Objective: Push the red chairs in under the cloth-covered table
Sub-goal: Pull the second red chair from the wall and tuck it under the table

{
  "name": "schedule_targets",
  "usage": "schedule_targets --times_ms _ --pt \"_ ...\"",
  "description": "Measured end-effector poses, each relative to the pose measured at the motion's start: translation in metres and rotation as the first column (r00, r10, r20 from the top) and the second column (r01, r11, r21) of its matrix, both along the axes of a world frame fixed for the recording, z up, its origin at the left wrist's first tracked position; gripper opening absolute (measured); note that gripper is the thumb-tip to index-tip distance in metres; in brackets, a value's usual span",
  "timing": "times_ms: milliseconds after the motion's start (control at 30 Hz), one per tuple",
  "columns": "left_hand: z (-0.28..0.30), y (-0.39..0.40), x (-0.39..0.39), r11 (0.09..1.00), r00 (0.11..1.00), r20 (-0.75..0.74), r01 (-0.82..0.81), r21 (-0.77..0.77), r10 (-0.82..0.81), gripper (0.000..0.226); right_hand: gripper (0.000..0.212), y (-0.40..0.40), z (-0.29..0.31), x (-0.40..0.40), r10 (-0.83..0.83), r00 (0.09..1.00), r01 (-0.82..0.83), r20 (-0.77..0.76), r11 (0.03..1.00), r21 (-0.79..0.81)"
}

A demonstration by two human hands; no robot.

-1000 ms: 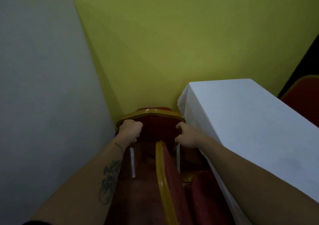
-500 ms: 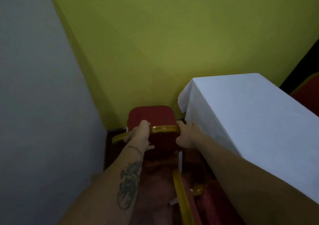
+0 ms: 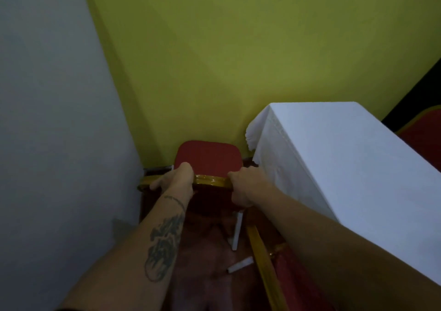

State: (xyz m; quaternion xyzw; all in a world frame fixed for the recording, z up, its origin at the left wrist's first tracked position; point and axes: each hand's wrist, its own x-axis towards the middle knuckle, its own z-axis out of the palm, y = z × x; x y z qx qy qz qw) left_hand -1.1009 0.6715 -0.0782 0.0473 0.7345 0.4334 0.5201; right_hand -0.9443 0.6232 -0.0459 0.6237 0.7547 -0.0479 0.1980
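Centre of the frame, low down: the red padded chair with the gold-painted metal frame (image 3: 207, 159) sits tight in the corner, its seat up against the yellow-green wall (image 3: 238, 55) and its backrest rail towards the camera. It stands beside the end of the white cloth-covered tabletop (image 3: 353, 158), not under it. Both hands are on that gold rail. The left hand (image 3: 175, 179) is wrapped over it left of centre, the grip closed on the chair's frame; the right hand (image 3: 245, 185) is clamped round the rail's right end, just beside the hanging cloth.

Now the risks. There is very little room here: the grey wall panel (image 3: 55, 119) crowds the left of the frame, so a swing that way could knock the rail's left end against it. Turn right and a leg or the right knuckles may well catch the draped white cloth and drag it. A second red and gold chair (image 3: 281, 277) lies close in the lower centre, its frame near the right forearm, so pulling back could tangle the two. The legs are mostly hidden, so their clearance is anyone's guess.
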Motion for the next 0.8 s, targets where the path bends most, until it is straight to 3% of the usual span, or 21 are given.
schedule_targets --times_ms 100,300,433,600,700,800 --pt "-0.041 0.022 -0.051 0.999 0.998 -0.048 0.044 0.003 -0.044 0.084 0.039 -0.014 0.005 -0.031 0.047 0.997 -0.045 -0.054 0.999 0.026" --pt "-0.003 -0.027 -0.079 0.968 0.979 -0.105 -0.149 0.204 0.173 0.071 0.032 -0.041 -0.001 -0.094 0.129 0.978 -0.116 -0.165 0.989 0.090" --pt "-0.008 -0.053 -0.080 0.956 0.978 -0.190 -0.029 0.293 0.088 0.068 0.048 -0.045 -0.006 -0.100 0.068 0.974 -0.077 -0.214 0.996 -0.036" --pt "-0.098 0.000 -0.145 0.961 0.969 -0.228 0.152 0.229 -0.099 0.092 0.042 -0.051 -0.006 -0.123 0.128 0.968 -0.151 -0.216 0.984 -0.090" --pt "-0.053 -0.020 -0.155 0.941 0.948 -0.276 0.228 0.249 -0.156 0.071 0.048 -0.053 -0.012 -0.134 0.077 0.948 -0.117 -0.309 0.986 -0.115" --pt "-0.023 -0.028 -0.156 0.912 0.931 -0.270 0.317 0.259 -0.247 0.067 0.056 -0.055 -0.017 -0.141 0.041 0.937 -0.093 -0.347 0.986 -0.136"
